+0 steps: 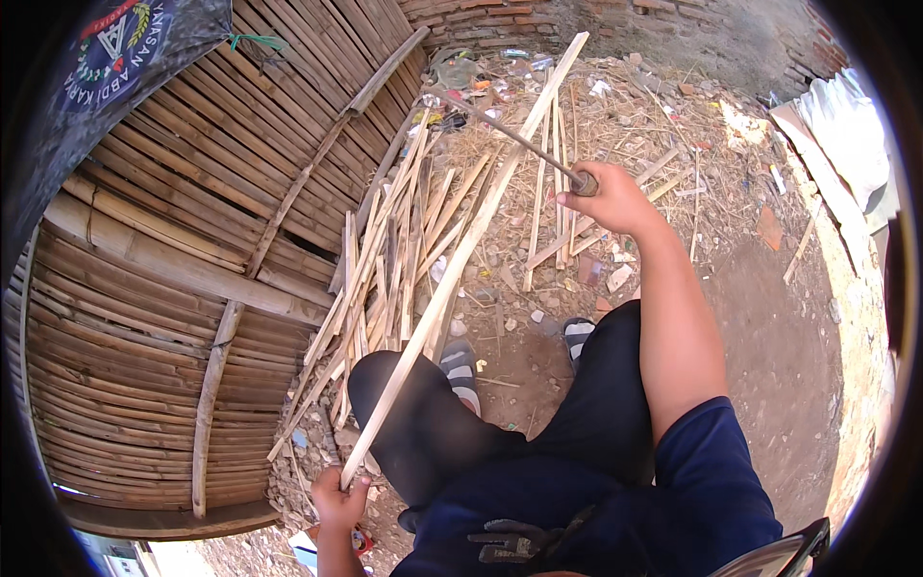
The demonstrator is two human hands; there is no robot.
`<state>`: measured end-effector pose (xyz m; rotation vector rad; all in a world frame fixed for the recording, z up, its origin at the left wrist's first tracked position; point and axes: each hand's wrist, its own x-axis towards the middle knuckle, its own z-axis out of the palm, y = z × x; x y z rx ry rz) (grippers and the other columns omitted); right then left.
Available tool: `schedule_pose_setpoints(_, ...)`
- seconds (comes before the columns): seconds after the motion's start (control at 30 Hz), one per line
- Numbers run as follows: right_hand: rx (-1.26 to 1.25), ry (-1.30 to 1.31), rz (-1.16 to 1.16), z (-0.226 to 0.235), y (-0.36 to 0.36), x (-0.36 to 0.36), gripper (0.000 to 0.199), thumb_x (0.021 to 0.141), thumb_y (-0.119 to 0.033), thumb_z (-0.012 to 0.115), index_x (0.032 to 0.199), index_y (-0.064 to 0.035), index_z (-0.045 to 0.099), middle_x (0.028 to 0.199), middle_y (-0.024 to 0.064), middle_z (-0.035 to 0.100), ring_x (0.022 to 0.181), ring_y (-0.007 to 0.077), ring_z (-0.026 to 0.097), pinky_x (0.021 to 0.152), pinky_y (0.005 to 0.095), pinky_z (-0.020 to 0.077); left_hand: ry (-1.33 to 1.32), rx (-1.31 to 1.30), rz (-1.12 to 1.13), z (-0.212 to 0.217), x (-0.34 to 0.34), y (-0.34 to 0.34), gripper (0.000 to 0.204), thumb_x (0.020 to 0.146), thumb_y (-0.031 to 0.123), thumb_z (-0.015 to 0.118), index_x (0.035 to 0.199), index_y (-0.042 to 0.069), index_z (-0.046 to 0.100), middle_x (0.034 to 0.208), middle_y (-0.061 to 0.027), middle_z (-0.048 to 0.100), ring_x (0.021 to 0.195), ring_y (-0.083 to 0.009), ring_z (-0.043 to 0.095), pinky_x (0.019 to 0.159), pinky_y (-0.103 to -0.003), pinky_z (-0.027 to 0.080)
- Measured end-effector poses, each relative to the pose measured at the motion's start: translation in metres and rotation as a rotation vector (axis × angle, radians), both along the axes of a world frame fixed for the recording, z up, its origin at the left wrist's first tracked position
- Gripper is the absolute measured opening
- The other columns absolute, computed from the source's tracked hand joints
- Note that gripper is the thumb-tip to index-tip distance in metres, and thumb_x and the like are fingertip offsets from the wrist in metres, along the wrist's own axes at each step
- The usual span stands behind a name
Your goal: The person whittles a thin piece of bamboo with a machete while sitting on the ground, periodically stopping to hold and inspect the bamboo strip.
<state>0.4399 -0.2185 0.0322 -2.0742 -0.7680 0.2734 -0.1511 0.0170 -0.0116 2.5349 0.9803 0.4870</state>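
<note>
My left hand [340,497], low at the left, is closed round the near end of a long pale wooden strip [460,260]. The strip slants up and away to the right, passing over my left knee. My right hand [608,200] grips the round handle of a machete [519,137], whose long, thin, dark blade appears edge-on. That blade points to the far left and crosses the strip near its far end. Whether blade and strip touch, I cannot tell.
A pile of similar strips [385,260] lies on the ground to the left, beside a slatted bamboo wall [144,375]. Stones, straw and litter cover the far ground [673,115] before a brick wall [673,34]. My sandalled feet [461,373] stand between.
</note>
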Motion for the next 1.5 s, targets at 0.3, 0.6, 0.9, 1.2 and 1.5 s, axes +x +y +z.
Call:
schedule_pose_setpoints(0.3,-0.015,-0.016,0.068,-0.009,-0.002,0.005,0.052,0.084,-0.041,0.084,0.118,-0.0025,0.071,0.100,0.0207,0.074,0.100,0.0325,0.071,0.088,0.0433,0.0543,0.033,-0.038,0.043,0.001,-0.028,0.004,0.037,0.071,0.023,0.088,0.069,0.003,0.057,0.053,-0.0071,0.049,0.047,-0.0186,0.046,0.047,-0.036,0.039)
schedule_pose_setpoints(0.6,0.045,0.077,-0.032,-0.015,-0.009,0.019,0.047,0.084,-0.039,0.085,0.112,-0.0042,0.071,0.094,0.0119,0.073,0.084,0.0233,0.069,0.078,0.0393,0.0549,0.025,-0.112,-0.001,0.009,-0.031,0.004,0.031,0.072,0.023,0.087,0.075,0.001,0.064,0.054,-0.0045,0.049,0.049,-0.0146,0.044,0.047,-0.033,0.037)
schedule_pose_setpoints(0.9,0.019,0.084,0.272,-0.010,0.000,0.001,0.041,0.084,-0.037,0.086,0.102,-0.0048,0.071,0.087,0.0062,0.069,0.073,0.0161,0.065,0.067,0.0331,0.0530,0.028,-0.175,0.003,0.009,-0.032,0.006,0.031,0.077,0.021,0.081,0.071,0.003,0.056,0.058,0.0015,0.050,0.055,-0.0080,0.045,0.049,-0.029,0.035)
schedule_pose_setpoints(1.2,0.420,0.478,0.112,-0.005,-0.015,0.004,0.026,0.088,-0.020,0.083,0.089,-0.0088,0.059,0.063,-0.0025,0.052,0.053,0.0086,0.051,0.051,0.0264,0.0385,0.069,-0.181,0.007,0.010,-0.024,0.000,0.034,0.077,0.021,0.082,0.067,0.005,0.054,0.056,0.0025,0.047,0.054,-0.0084,0.043,0.049,-0.030,0.035)
schedule_pose_setpoints(1.5,0.256,0.562,0.375,-0.002,-0.013,0.000,0.023,0.086,-0.020,0.083,0.095,-0.0090,0.065,0.070,-0.0021,0.058,0.055,0.0083,0.053,0.054,0.0264,0.0425,-0.037,-0.345,0.059,-0.002,-0.024,0.002,0.036,0.076,0.020,0.084,0.066,0.004,0.053,0.055,0.0005,0.046,0.055,-0.0086,0.041,0.049,-0.030,0.034)
